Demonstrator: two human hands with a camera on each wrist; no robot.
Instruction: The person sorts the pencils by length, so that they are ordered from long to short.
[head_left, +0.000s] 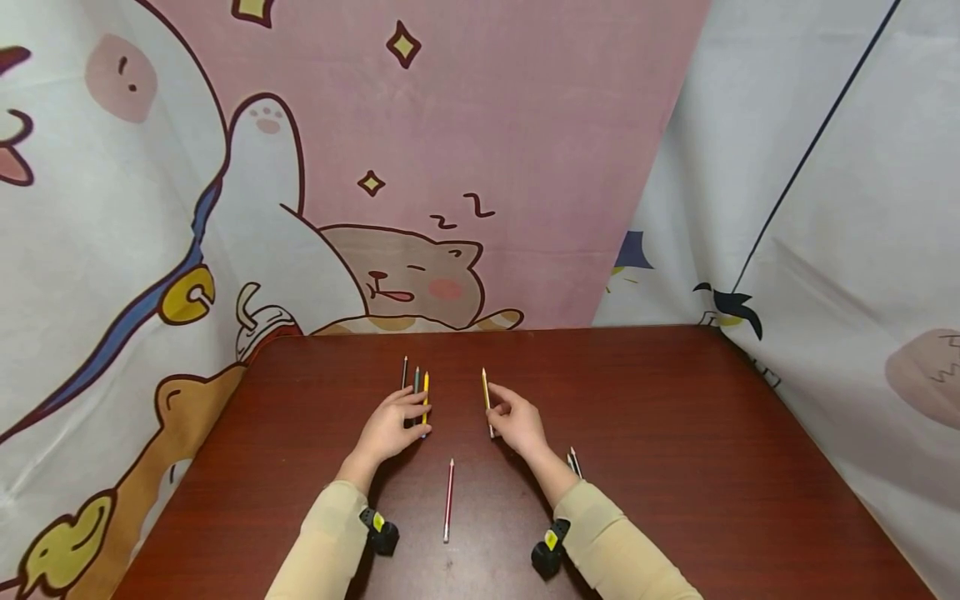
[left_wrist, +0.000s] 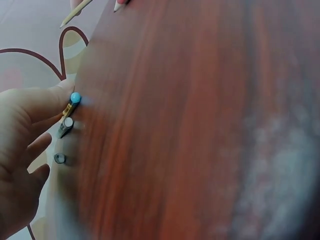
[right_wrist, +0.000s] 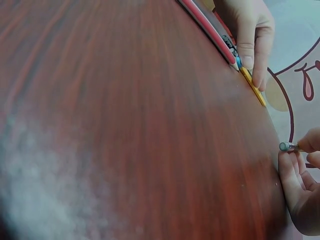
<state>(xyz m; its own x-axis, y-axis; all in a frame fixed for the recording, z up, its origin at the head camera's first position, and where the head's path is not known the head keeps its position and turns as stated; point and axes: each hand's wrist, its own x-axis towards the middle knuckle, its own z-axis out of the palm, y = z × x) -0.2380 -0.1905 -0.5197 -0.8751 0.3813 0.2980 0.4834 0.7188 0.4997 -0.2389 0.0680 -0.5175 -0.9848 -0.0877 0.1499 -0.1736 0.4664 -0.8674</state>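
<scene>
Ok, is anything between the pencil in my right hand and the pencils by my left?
Nothing visible: only tabletop shows between the pencil pinched in your right hand and the yellow pencil at your left hand. The red pencil lies nearer you, outside that gap.

One table [head_left: 712,425]. About its centre: three pencils [head_left: 417,379] at ten o'clock, one yellow pencil [head_left: 486,387] at twelve, one red pencil [head_left: 449,500] at eight, two pencils [head_left: 576,465] at three. One left hand [head_left: 390,423], one right hand [head_left: 521,425]; two sleeves [head_left: 318,537], two cameras [head_left: 386,538].

Your head view looks forward, down over table [head_left: 660,417]; your wrist views skim it close up, both catching left hand [head_left: 388,427].
</scene>
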